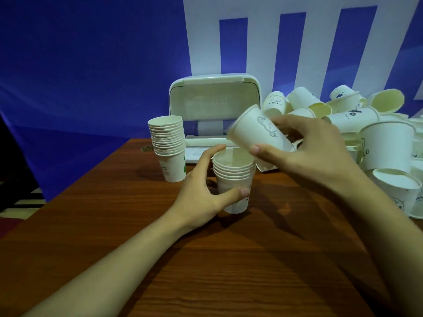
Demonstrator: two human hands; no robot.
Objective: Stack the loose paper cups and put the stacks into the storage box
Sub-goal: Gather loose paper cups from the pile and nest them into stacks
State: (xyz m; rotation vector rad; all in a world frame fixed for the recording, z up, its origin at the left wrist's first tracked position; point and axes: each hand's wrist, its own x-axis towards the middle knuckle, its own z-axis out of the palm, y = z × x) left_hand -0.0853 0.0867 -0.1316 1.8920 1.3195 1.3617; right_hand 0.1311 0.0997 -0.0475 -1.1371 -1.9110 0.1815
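Note:
My left hand [201, 191] grips a short stack of white paper cups [233, 175] that stands upright on the wooden table. Just above and right of it, my right hand [304, 152] holds a single white cup with a line drawing [254, 129], tilted with its bottom toward the upper left. A taller finished stack of cups [168, 143] stands to the left. The white storage box [214, 104] sits behind, its lid raised upright. A heap of loose cups [366, 115] lies at the right.
The brown wooden table [206, 259] stretches toward me with its left edge running diagonally. A blue and white backdrop hangs behind the box. More loose cups [398, 186] crowd the table's right edge near my right forearm.

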